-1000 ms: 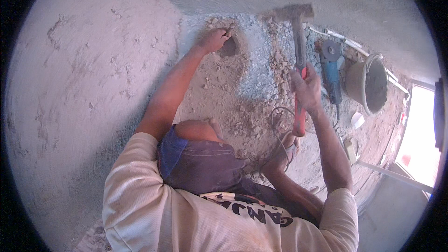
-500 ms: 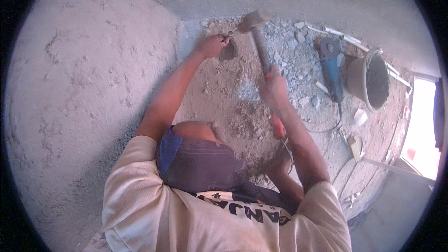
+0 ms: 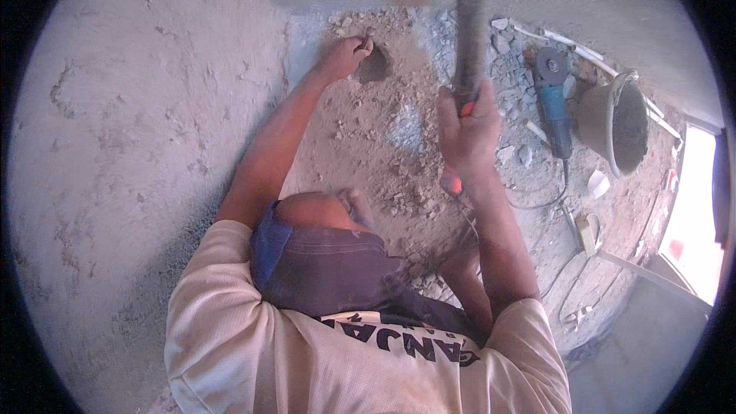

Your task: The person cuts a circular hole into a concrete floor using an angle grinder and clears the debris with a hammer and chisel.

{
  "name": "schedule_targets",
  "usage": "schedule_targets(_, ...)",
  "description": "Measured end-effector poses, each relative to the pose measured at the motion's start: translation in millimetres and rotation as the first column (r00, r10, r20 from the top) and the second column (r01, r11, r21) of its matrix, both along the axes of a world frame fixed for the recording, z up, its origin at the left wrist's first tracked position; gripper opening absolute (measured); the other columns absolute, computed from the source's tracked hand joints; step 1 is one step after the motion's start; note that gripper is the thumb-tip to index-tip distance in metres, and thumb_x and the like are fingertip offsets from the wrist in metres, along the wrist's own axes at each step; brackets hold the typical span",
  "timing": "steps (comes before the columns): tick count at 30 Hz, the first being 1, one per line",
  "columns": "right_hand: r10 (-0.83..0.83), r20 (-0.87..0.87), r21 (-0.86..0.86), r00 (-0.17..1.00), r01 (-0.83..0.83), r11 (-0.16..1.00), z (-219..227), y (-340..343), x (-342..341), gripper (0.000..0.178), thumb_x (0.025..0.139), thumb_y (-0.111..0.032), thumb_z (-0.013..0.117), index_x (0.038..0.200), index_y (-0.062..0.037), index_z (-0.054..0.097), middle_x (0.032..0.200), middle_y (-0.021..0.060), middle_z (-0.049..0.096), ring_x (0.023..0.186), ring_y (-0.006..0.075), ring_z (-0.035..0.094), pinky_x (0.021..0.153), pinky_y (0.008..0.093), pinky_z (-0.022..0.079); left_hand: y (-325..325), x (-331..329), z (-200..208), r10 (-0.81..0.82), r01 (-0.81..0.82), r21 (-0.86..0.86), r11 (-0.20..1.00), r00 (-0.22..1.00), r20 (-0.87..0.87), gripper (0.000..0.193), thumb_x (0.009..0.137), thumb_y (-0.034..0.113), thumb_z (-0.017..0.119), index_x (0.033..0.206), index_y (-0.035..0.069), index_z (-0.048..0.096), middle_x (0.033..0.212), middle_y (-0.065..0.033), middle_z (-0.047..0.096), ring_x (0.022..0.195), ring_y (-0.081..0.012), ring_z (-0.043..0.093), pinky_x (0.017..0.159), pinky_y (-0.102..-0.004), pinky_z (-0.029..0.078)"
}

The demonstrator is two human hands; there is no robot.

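My left hand (image 3: 340,60) is closed around a short metal chisel (image 3: 367,37), whose top sticks up past the fingers. It is beside a round dark hole (image 3: 373,67) in the dirt by the wall corner; the chisel's lower end is hidden. My right hand (image 3: 469,134) grips a long-handled hammer (image 3: 470,31) by its red-orange and black grip. The heavy head is raised at the top edge, partly cut off and blurred. The red butt of the handle shows below my right hand. My bare knees and dark shorts are below, in a crouch.
Broken rubble (image 3: 502,69) covers the floor to the right. A blue angle grinder (image 3: 553,103) lies there with its cord trailing, next to a grey bucket (image 3: 594,121) tipped on its side. White pipes (image 3: 579,47) run along the far wall. A cream power strip (image 3: 589,234) sits farther right.
The hammer has risen from near the chisel, upward and to the right, with my right hand following. My left hand stays by the hole, shifted slightly up and left in the picture.
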State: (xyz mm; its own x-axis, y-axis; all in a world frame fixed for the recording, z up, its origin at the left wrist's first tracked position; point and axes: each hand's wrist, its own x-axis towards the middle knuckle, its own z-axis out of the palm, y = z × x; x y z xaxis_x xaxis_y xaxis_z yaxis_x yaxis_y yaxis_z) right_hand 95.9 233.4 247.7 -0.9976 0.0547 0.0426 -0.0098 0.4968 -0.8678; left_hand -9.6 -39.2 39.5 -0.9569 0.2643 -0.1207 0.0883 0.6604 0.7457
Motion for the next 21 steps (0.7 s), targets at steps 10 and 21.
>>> schedule_targets(10, 0.285, 0.287, 0.209, 0.915, -0.350, 0.913, -51.5, 5.8, -8.5, 0.029, 0.088, -0.015, 0.056, 0.109, -0.0007, 0.042, 0.071, 0.0291, 0.060, 0.071, 0.0488, 0.062, 0.064, 0.0553, 0.049, 5.7, 0.3, -7.6, -0.014, 0.001, -0.129, 0.992, 0.995, -0.101, 0.030, 0.091, 0.030, 0.057, 0.100, 0.002, 0.064, 0.091, -0.0209, 0.066, 0.084, -0.0378, 0.063, 0.077, -0.0432, 0.048)
schedule_targets(21, -0.018, 0.075, 0.009, 0.997, 0.017, 1.000, -4.0, -26.6, 11.4, 0.028, 0.088, -0.018, 0.061, 0.105, -0.0019, 0.045, 0.070, 0.0249, 0.060, 0.070, 0.0466, 0.062, 0.060, 0.0487, 0.049, -2.8, 11.4, -10.2, 0.061, -0.054, 0.105, 0.993, 0.996, -0.061, 0.031, 0.091, 0.028, 0.057, 0.097, -0.002, 0.063, 0.082, -0.0160, 0.064, 0.078, -0.0251, 0.060, 0.077, -0.0378, 0.047)
